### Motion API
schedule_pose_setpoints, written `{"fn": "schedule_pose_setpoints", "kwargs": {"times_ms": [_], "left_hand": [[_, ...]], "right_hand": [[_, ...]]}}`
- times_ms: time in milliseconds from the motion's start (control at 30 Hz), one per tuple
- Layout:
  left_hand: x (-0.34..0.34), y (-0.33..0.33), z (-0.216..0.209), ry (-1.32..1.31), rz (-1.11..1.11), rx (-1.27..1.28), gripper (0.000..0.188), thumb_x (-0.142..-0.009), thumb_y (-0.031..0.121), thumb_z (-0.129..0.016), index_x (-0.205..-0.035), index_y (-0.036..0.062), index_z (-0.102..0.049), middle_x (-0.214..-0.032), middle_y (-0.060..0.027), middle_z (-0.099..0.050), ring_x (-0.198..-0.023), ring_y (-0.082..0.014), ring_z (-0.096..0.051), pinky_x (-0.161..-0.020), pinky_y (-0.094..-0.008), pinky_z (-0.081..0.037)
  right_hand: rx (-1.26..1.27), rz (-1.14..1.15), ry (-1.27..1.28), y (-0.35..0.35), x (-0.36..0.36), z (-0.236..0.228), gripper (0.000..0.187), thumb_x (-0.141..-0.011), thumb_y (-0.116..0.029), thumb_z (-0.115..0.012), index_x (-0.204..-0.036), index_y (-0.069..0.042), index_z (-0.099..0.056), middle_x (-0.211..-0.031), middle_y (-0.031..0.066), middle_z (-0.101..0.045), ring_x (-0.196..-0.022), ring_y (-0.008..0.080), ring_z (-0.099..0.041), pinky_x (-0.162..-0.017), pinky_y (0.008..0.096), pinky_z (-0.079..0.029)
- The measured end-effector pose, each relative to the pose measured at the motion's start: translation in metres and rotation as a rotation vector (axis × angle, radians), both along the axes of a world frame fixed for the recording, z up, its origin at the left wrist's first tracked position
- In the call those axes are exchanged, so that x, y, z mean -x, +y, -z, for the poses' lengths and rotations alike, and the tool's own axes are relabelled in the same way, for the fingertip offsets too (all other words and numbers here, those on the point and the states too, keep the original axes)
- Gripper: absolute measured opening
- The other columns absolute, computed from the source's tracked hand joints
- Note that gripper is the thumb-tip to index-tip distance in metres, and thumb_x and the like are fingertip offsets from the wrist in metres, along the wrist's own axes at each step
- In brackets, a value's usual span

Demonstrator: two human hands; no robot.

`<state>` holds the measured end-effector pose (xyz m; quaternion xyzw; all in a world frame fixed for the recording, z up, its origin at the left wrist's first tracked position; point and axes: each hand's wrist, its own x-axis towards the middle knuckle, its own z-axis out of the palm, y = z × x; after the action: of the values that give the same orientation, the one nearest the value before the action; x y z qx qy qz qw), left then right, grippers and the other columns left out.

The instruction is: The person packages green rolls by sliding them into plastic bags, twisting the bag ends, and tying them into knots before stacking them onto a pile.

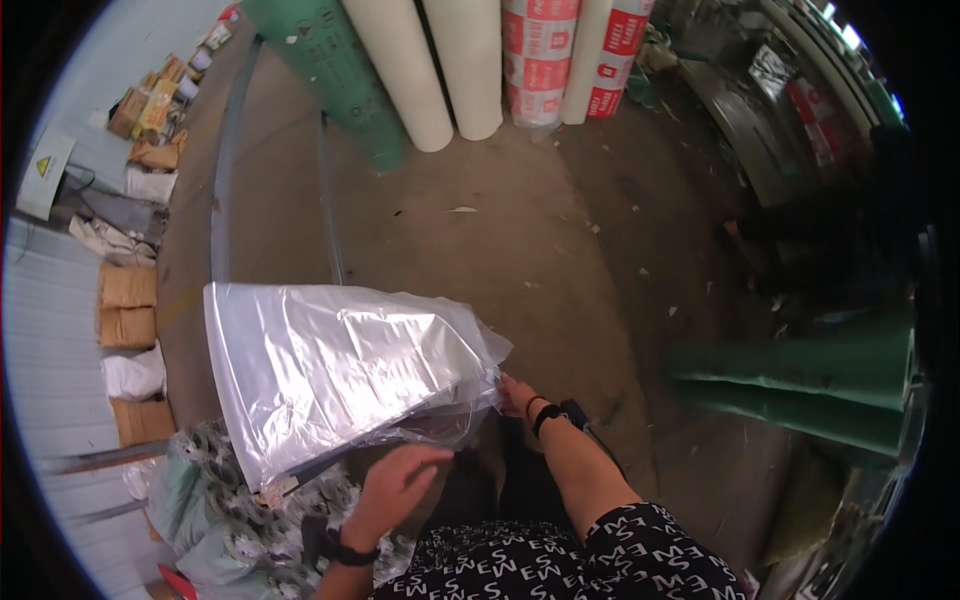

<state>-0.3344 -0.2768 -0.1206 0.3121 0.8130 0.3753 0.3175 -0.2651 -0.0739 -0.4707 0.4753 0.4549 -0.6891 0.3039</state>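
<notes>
A large sheet of clear, shiny plastic film (335, 365), perhaps a flattened bag, spreads out in front of me to the left. Its narrow, crumpled end is bunched in the fingers of my right hand (517, 396), which wears a dark band at the wrist. My left hand (395, 490), a little blurred, hovers just below the film's lower edge with its fingers apart and nothing in them. The far left end of the film lies over a pile of loose wrapping, and its underside is hidden.
Tall rolls, a green one (345, 90) and white ones (465, 70), stand ahead. Green rolls (800, 390) lie at right. Cartons (128, 300) line the left wall. Crumpled plastic scrap (230, 510) is heaped at lower left. A person's dark-clothed leg (800, 235) shows at far right.
</notes>
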Motion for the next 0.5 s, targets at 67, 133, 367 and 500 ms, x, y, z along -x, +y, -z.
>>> {"fn": "schedule_pose_setpoints", "kwargs": {"times_ms": [67,133,367,500], "left_hand": [[0.030,0.032,-0.012,-0.045,0.000,-0.018,0.024,-0.089,0.004,-0.055,-0.110,0.0025,-0.065,-0.107,-0.0109,-0.067,-0.102,-0.0226,-0.063,-0.090,-0.0314,-0.047],[0.068,0.064,-0.016,-0.010,0.006,-0.063,0.023,-0.089,0.004,-0.054,-0.109,0.0011,-0.065,-0.108,-0.0103,-0.067,-0.104,-0.0215,-0.062,-0.093,-0.0316,-0.045],[0.222,0.152,0.113,0.139,0.083,0.077,0.024,-0.091,0.015,-0.055,-0.110,0.0033,-0.065,-0.104,-0.0137,-0.066,-0.099,-0.0272,-0.064,-0.087,-0.0350,-0.049],[0.273,0.130,0.225,0.228,0.075,0.488,0.032,-0.089,0.027,-0.059,-0.109,0.0031,-0.066,-0.105,-0.0167,-0.066,-0.098,-0.0314,-0.063,-0.086,-0.0398,-0.049]], "right_hand": [[0.111,0.157,-0.044,-0.001,-0.010,-0.008,0.069,-0.091,-0.066,-0.040,-0.119,-0.007,-0.062,-0.115,0.0107,-0.064,-0.106,0.0276,-0.058,-0.086,0.0492,-0.046],[0.174,0.286,-0.143,-0.003,-0.010,-0.008,0.075,-0.089,-0.068,-0.042,-0.127,-0.005,-0.057,-0.122,0.0169,-0.059,-0.107,0.0296,-0.057,-0.092,0.0462,-0.045],[0.138,0.503,-0.063,-0.010,0.015,0.072,0.080,-0.087,-0.071,-0.044,-0.133,-0.006,-0.053,-0.127,0.0147,-0.057,-0.115,0.0220,-0.054,-0.099,0.0450,-0.041],[0.006,0.231,0.081,-0.018,0.052,0.102,0.091,-0.084,-0.071,-0.049,-0.139,0.002,-0.045,-0.136,0.0162,-0.052,-0.123,0.0261,-0.050,-0.105,0.0344,-0.035]]}}
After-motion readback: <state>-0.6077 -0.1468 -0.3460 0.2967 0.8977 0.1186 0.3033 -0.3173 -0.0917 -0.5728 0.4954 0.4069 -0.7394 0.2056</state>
